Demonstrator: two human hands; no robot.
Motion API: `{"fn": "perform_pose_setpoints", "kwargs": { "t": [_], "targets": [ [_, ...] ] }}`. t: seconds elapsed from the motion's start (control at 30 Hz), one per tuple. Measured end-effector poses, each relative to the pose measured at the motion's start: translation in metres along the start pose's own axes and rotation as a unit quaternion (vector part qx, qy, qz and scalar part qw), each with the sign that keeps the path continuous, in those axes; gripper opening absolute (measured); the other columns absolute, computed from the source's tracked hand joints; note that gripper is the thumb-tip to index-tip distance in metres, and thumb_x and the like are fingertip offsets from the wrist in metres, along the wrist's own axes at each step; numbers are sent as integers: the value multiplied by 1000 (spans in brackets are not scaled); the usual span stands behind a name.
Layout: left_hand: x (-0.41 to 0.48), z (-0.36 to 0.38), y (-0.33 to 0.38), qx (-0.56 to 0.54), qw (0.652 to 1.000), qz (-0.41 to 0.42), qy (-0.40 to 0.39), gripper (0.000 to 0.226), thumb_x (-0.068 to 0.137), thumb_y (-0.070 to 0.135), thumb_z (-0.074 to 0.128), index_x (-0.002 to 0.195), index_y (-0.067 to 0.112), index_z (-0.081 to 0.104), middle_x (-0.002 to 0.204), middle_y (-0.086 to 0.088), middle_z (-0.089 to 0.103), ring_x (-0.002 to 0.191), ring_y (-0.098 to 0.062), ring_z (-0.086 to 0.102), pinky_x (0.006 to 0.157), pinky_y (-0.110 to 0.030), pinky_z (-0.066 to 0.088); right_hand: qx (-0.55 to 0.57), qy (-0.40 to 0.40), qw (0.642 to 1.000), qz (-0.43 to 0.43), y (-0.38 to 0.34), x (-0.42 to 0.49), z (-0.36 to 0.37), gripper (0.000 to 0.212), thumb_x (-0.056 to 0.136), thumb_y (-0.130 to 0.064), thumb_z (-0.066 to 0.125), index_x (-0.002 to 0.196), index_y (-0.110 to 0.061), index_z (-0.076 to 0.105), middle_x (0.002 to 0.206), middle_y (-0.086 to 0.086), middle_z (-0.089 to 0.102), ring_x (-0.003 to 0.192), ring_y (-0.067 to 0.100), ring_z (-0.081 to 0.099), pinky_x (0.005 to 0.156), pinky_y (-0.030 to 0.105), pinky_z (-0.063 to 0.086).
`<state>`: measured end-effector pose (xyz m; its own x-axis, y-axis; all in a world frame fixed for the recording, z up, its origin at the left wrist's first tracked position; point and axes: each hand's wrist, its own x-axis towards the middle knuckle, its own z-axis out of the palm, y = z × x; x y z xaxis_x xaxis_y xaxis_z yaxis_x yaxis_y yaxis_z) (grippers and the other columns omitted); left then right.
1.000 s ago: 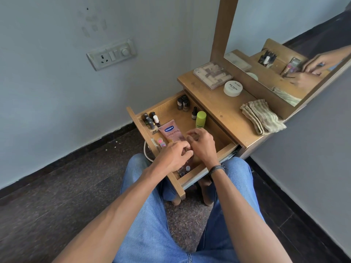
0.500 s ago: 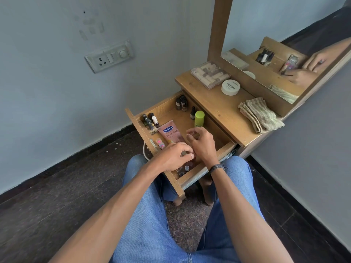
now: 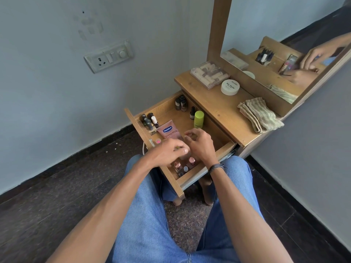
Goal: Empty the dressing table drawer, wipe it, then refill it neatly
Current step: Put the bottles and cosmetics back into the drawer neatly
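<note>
Though left hand [image 3: 169, 153] and right hand [image 3: 202, 147] curl fingers near the drawer [image 3: 163, 108]'s front edge, their grip cannot be told

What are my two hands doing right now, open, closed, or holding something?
Left hand: blurred over the drawer; cannot tell.
Right hand: fingers curled, nothing visible in them; cannot tell.

Open drawer [image 3: 216, 135], pulled out from under the dressing table top [image 3: 214, 105].

In the drawer, a tube [image 3: 169, 132] lies on the middle of its floor. Small bottles [image 3: 149, 121] stand against its front panel, a pair of bottles [image 3: 180, 103] against its far wall, and a capped bottle [image 3: 198, 119] at its back. More bottles [image 3: 183, 167] stand by its near wall, below the left hand [image 3: 169, 152] and right hand [image 3: 201, 145]. Behind the drawer, on the top, sit a box [image 3: 209, 74], a tin [image 3: 230, 87] and a folded cloth [image 3: 260, 115].
</note>
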<state>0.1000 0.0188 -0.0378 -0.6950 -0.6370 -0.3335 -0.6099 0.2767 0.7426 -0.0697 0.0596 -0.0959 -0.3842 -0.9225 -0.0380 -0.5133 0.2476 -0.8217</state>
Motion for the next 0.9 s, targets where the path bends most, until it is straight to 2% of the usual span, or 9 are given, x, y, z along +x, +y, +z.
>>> {"fn": "perform_pose_setpoints", "kwargs": {
  "t": [0.1,0.17,0.27,0.4,0.47,0.53,0.6,0.67,0.9],
  "targets": [
    [-1,-20,-9,-34,995,1,97,21,101,25,54,106,32,74,99,18,74,94,3,68,83,-32,59,-37,-62,997,-3,-1,1,3,24,87,-31,73,111,-28,75,107,-3,70,94,16,68,86,42,57],
    [-1,-29,-18,-35,986,-15,159,24,101,19,53,106,29,74,100,17,73,92,0,70,78,-25,58,-69,-111,991,-7,-3,1,6,32,84,-34,78,116,-30,74,112,-2,66,96,19,68,87,44,56],
    [3,-28,-28,-2,982,-20,189,27,100,11,50,109,23,73,108,13,71,101,0,66,87,-21,55,-83,-132,988,-7,-3,1,8,41,75,-37,85,115,-33,73,112,-5,60,95,18,65,84,39,54],
    [6,-10,-33,103,969,41,219,32,96,-1,47,109,13,73,110,6,69,107,-11,62,100,-32,49,-85,-139,987,6,-2,4,6,40,69,-36,88,105,-35,73,106,-6,58,90,13,60,75,31,46],
    [5,-1,-37,159,948,66,268,34,93,-5,47,108,15,71,108,7,68,109,-12,57,103,-31,45,-85,-151,985,18,-2,5,5,40,68,-34,88,105,-32,72,108,-6,58,92,14,62,77,34,51],
    [3,4,-40,159,934,66,312,36,93,-5,47,111,16,70,110,8,67,109,-12,55,99,-24,42,-86,-164,982,29,-3,6,4,40,67,-32,88,103,-32,71,109,-7,59,93,13,64,78,34,54],
    [3,6,-41,155,930,60,328,36,93,-5,48,115,13,69,114,5,66,109,-14,54,98,-26,43,-91,-172,980,33,-3,6,3,35,66,-30,86,95,-37,68,105,-12,57,86,6,63,68,23,47],
    [4,8,-40,165,927,51,333,36,92,-4,49,120,10,66,116,2,64,107,-15,52,97,-30,46,-95,-179,979,33,-3,6,2,34,65,-29,85,89,-41,64,103,-13,56,79,-2,58,62,19,39],
    [6,11,-40,184,920,45,344,38,90,-6,53,123,9,64,116,0,63,105,-17,51,97,-31,47,-81,-203,976,16,-1,7,2,46,62,-26,90,98,-37,63,104,-14,55,81,0,59,63,17,42]
  ]
}}
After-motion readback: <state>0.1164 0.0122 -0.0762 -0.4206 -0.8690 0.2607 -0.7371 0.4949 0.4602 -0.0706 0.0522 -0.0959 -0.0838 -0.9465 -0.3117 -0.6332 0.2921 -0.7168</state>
